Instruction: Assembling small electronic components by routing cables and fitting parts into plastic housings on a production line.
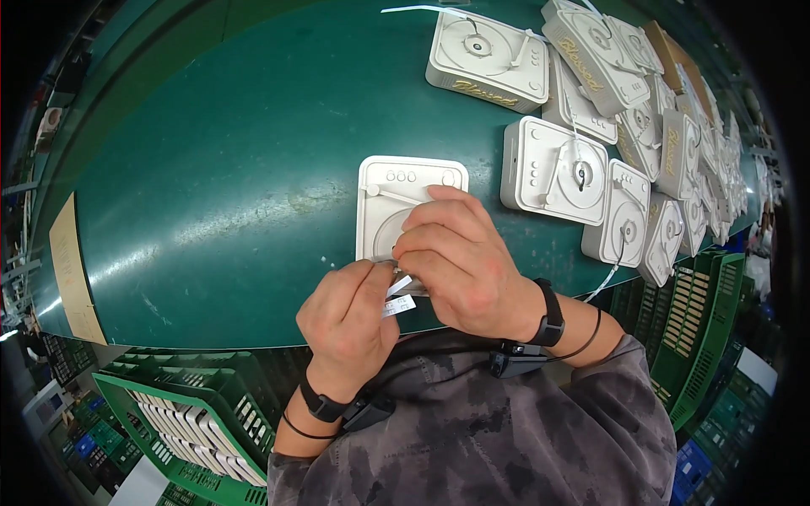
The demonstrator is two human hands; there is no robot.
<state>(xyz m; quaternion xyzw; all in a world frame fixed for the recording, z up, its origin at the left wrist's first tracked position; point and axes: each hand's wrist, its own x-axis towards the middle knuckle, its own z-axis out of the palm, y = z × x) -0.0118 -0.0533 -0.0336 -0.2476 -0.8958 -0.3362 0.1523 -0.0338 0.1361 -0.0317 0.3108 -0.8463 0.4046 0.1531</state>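
A white casing shaped like a small record player (396,187) lies on the green table in front of me, with a tone arm and round knobs moulded in its top. Both of my hands meet over its near end. My left hand (346,316) is closed in a pinch on a narrow white strip with printed tags (398,305), which sticks out between the hands. My right hand (464,261) is closed too, its fingertips curled over the casing against the left fingertips. What the right fingers hold is hidden behind them.
More white record-player casings (557,169) stand and lie in a pile along the right side, several with thin cables or strips. A cardboard piece (74,266) lies at the table's left edge. Green crates (190,413) stand below the near edge on both sides.
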